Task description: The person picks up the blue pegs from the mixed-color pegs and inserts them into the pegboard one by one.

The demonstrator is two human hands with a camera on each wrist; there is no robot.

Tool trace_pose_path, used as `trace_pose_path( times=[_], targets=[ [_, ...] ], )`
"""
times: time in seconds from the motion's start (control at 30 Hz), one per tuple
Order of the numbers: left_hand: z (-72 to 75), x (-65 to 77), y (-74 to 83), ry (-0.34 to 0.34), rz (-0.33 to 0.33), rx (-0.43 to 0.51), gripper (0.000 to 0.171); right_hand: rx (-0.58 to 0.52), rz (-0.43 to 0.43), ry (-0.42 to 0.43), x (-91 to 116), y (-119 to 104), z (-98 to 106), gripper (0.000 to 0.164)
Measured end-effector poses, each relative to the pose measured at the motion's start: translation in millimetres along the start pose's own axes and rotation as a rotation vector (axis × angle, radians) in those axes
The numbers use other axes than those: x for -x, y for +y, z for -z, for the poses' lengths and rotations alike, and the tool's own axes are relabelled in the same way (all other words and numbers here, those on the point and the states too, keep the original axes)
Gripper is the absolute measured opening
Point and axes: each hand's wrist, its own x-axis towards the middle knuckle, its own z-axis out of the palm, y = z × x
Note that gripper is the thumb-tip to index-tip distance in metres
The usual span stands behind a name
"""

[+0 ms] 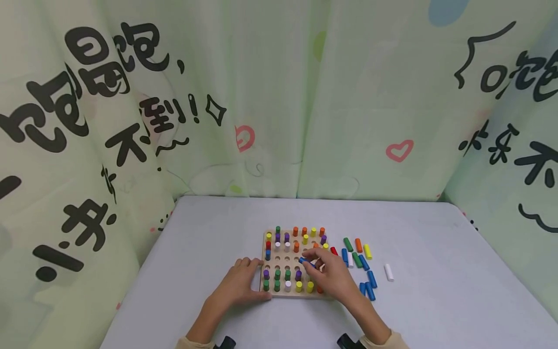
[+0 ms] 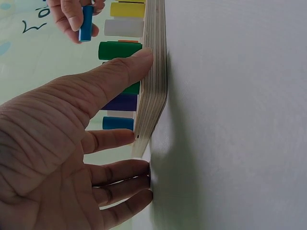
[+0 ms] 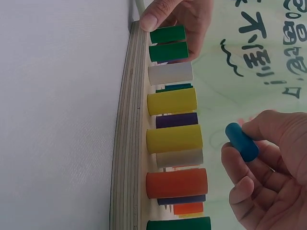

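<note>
A wooden pegboard [image 1: 301, 296] lies on the table with pegs of several colours standing in its holes. My left hand [image 1: 240, 282] rests at its left side, thumb on the near edge and fingers along the left edge. In the left wrist view that thumb [image 2: 129, 67] lies against the board's layered side, by a green peg [image 2: 120, 50]. My right hand [image 1: 330, 271] is above the right half of the board. It pinches a blue peg [image 3: 242, 142] between thumb and fingers, apart from the standing pegs. Some right-hand holes are hidden beneath the hand.
Loose pegs lie right of the board: blue ones [image 1: 371, 279], green [image 1: 347, 244], orange [image 1: 358, 245] and yellow [image 1: 368, 251]. A white peg [image 1: 389, 272] lies farther right. A printed curtain [image 1: 348, 97] hangs behind the white table [image 1: 436, 310].
</note>
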Motion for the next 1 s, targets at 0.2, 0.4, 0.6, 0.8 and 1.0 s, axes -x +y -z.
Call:
trace_pose_path(
  times=[0.2, 0.4, 0.6, 0.8, 1.0],
  targets=[
    [-0.1, 1.4, -0.5, 0.005, -0.01, 0.002, 0.083, -0.002, -0.011, -0.008, -1.6, 1.2, -4.9, 0.016],
    [1.3, 1.9, 1.0, 0.009, -0.007, -0.003, 0.083, -0.008, -0.036, -0.032, -6.0, 0.9, -9.1, 0.017],
    [1.7, 1.9, 1.6, 0.004, -0.008, -0.01, 0.083, -0.002, -0.024, -0.04, -8.8, 0.3, -12.5, 0.019],
    [1.2, 1.4, 1.1, 0.009, -0.012, -0.011, 0.082, -0.008, -0.001, -0.05, -11.4, 0.3, -16.0, 0.012],
    [-0.5, 0.5, -0.1, 0.013, -0.01, -0.009, 0.082, -0.03, 0.008, -0.082, -14.1, 1.4, -20.4, 0.009]
  ],
)
